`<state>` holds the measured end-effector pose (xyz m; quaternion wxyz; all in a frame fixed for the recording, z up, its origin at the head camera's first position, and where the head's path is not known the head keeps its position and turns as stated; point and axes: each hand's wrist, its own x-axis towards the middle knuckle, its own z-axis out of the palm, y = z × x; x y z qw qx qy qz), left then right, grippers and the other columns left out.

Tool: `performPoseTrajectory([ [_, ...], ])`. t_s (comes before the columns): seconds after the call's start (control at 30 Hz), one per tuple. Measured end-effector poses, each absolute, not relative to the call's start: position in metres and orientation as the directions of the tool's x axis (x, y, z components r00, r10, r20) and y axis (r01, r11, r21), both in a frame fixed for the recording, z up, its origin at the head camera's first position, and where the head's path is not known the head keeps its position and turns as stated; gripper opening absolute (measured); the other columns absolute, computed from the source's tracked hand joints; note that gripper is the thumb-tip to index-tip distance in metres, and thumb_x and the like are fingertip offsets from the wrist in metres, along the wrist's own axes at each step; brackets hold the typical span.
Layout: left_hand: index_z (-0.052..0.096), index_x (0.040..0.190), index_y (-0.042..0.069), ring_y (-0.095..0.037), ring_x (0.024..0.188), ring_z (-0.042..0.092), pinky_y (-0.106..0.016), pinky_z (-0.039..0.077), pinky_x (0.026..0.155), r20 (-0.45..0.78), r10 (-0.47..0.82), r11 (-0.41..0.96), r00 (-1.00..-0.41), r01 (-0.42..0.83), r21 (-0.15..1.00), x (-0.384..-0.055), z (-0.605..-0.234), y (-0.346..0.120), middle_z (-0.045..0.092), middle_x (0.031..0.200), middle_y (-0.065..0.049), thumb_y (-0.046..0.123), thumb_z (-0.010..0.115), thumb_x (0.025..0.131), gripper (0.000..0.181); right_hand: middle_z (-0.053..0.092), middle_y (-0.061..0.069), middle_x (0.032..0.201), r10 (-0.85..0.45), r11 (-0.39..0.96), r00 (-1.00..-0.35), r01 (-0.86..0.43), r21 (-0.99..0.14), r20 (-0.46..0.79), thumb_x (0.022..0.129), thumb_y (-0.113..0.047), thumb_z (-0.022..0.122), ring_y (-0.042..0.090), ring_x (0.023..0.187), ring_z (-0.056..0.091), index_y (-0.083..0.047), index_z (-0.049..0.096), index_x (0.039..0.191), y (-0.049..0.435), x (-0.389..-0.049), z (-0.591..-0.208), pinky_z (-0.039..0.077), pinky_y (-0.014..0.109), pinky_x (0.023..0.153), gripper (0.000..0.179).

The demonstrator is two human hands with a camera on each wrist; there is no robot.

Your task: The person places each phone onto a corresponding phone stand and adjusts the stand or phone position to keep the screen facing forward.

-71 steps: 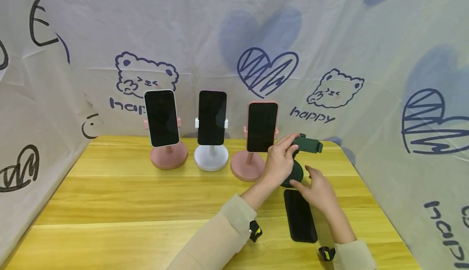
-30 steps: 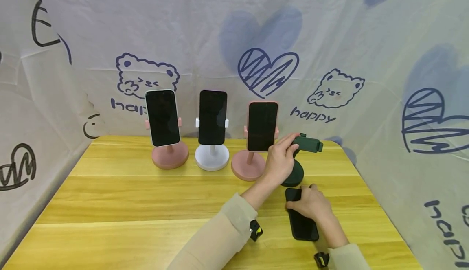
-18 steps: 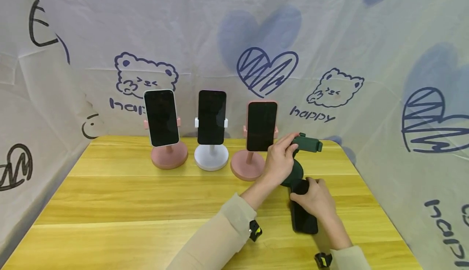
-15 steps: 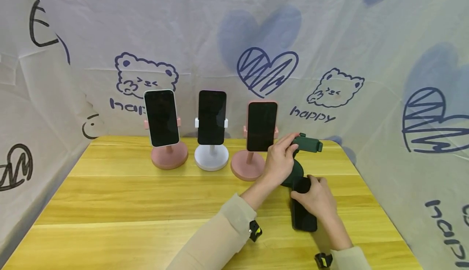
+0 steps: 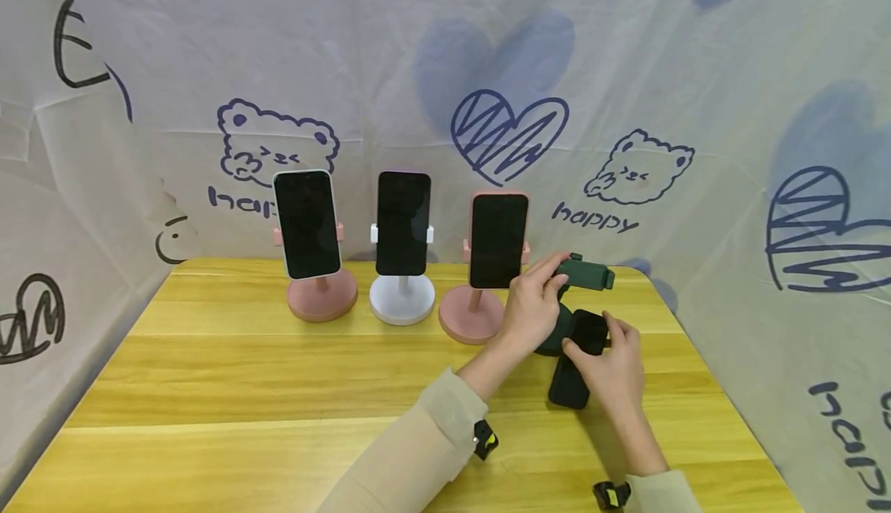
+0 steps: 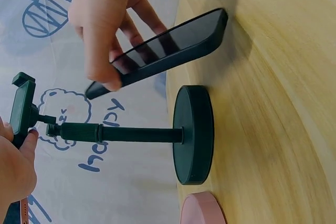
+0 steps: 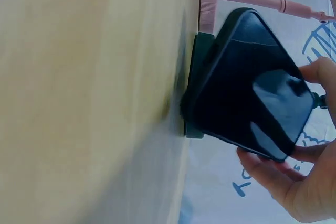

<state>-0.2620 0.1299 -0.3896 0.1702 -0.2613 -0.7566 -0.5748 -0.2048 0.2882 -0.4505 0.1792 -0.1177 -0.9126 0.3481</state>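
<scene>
At the table's right, my left hand [image 5: 532, 308] grips the clamp end of a dark green phone stand [image 6: 193, 135]. The stand has a round base, a thin stem and an angled clamp [image 5: 586, 274] with nothing in it. In front of the stand, my right hand [image 5: 616, 362] holds a black smartphone [image 5: 572, 377] by its side edges near the upper end. The left wrist view shows that phone tilted and raised off the table, its thumb [image 6: 102, 72] on one edge and fingers along the other. Its dark screen [image 7: 252, 82] fills much of the right wrist view.
Left of the green stand is a pink stand [image 5: 470, 315] holding a phone [image 5: 497, 241]. Further left are a white stand [image 5: 401, 300] and another pink stand [image 5: 322, 296], each with a phone clamped upright. A printed cloth [image 5: 390, 49] hangs behind the wooden table [image 5: 278, 397].
My right hand reached down to the phone lying on the table, took hold of it and lifted it up toward the green stand. My left hand has stayed on the stand's clamp.
</scene>
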Motion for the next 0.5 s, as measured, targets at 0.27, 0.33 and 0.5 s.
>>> performPoseTrajectory([
  [0.27,0.060,0.146,0.009,-0.004,0.055,0.048,-0.013,0.042,0.054,0.550,0.200,0.197,-0.811,0.583,0.788,-0.263,-0.388,0.130,0.058,0.150,-0.013,0.011,0.053,0.108,0.038,0.040,0.025,0.152,0.469,0.571,-0.808,-0.029,-0.820,0.355,0.090,-0.029,0.082,0.040,0.114,0.052,-0.003,0.044,0.157,0.287,-0.208,-0.446,0.045,0.029,0.077,0.082],
  [0.33,0.060,0.146,0.009,-0.005,0.058,0.050,-0.014,0.042,0.054,0.546,0.200,0.197,-0.814,0.579,0.791,-0.263,-0.388,0.130,0.058,0.150,-0.013,0.011,0.053,0.108,0.038,0.042,0.023,0.151,0.510,0.532,-0.777,-0.052,-0.845,0.369,0.089,-0.027,0.082,0.034,0.111,0.054,-0.005,0.045,0.157,0.287,-0.209,-0.443,0.044,0.018,0.073,0.080],
  [0.5,0.060,0.145,0.009,-0.014,0.081,0.069,-0.011,0.047,0.063,0.546,0.197,0.218,-0.814,0.579,0.785,-0.263,-0.387,0.131,0.059,0.149,-0.012,0.011,0.053,0.108,0.038,0.049,0.013,0.147,0.617,0.394,-0.700,-0.121,-0.911,0.360,0.087,-0.021,0.083,0.011,0.101,0.055,-0.011,0.052,0.154,0.287,-0.211,-0.428,0.045,0.007,0.067,0.074],
])
